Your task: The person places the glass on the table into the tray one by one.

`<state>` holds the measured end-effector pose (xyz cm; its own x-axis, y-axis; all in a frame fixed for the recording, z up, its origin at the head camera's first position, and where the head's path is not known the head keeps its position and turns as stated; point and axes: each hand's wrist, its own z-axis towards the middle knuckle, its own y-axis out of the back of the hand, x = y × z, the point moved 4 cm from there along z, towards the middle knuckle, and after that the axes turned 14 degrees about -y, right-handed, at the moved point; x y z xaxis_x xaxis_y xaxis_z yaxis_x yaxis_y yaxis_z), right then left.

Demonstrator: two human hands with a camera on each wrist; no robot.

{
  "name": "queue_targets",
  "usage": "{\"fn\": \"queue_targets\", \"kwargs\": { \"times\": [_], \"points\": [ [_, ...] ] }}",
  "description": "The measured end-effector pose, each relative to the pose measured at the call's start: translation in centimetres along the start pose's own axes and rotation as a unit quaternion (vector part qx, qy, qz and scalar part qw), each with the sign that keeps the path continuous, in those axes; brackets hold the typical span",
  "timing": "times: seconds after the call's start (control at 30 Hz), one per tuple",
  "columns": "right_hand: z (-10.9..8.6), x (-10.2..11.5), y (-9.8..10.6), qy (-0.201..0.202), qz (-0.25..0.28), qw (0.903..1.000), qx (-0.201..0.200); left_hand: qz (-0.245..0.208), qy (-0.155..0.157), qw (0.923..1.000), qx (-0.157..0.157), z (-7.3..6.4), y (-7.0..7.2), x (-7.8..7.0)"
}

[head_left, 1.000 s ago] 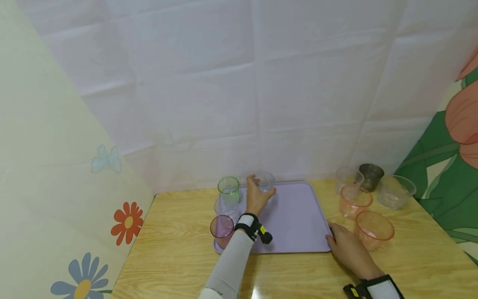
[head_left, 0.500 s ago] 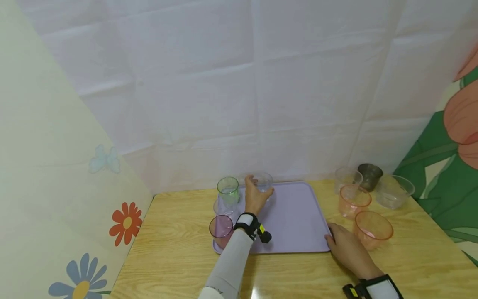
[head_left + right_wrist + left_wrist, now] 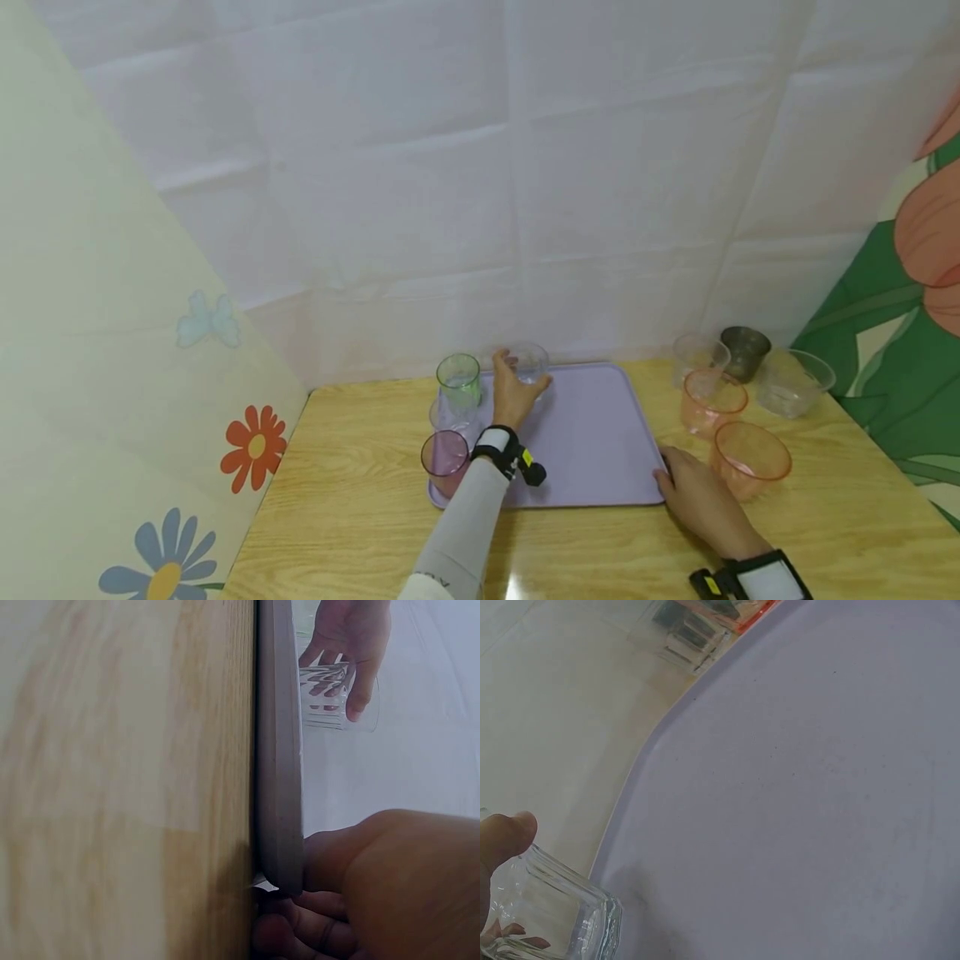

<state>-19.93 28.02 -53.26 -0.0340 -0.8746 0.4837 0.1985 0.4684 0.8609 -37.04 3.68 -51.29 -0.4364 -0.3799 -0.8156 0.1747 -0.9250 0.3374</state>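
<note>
In the head view, my left hand (image 3: 517,396) is at the back edge of a lilac tray (image 3: 592,454), holding a clear glass (image 3: 536,358). Its thumb and fingers lie on opposite sides of the glass (image 3: 604,930), which has thick ribbed walls and stands close over the tray in the left wrist view. My right hand (image 3: 703,502) grips the tray's near right corner; in the right wrist view the thumb lies on top and the fingers (image 3: 277,934) curl beneath. Along the tray's left side stand a green glass (image 3: 459,385), a clear glass (image 3: 444,415) and a purple glass (image 3: 445,467).
Right of the tray, an orange cup (image 3: 705,417), an orange bowl (image 3: 750,475), a clear cup (image 3: 697,354), a dark grey cup (image 3: 746,358) and a clear bowl (image 3: 791,396) stand on the wooden table (image 3: 345,475). A pale sheet (image 3: 405,250) hangs right behind the table.
Almost nothing differs; the head view shifts by a few pixels. Both hands keep their places, the left on the clear glass and the right on the tray corner.
</note>
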Motion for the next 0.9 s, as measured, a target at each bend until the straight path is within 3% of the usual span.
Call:
{"fn": "queue_targets", "kwargs": {
  "times": [0.9],
  "points": [
    [-0.12, 0.16, 0.12, 0.008, 0.002, 0.9999, -0.008, 0.010, 0.037, 0.9991, -0.017, -0.89, 0.25, -0.76]
  ]
}}
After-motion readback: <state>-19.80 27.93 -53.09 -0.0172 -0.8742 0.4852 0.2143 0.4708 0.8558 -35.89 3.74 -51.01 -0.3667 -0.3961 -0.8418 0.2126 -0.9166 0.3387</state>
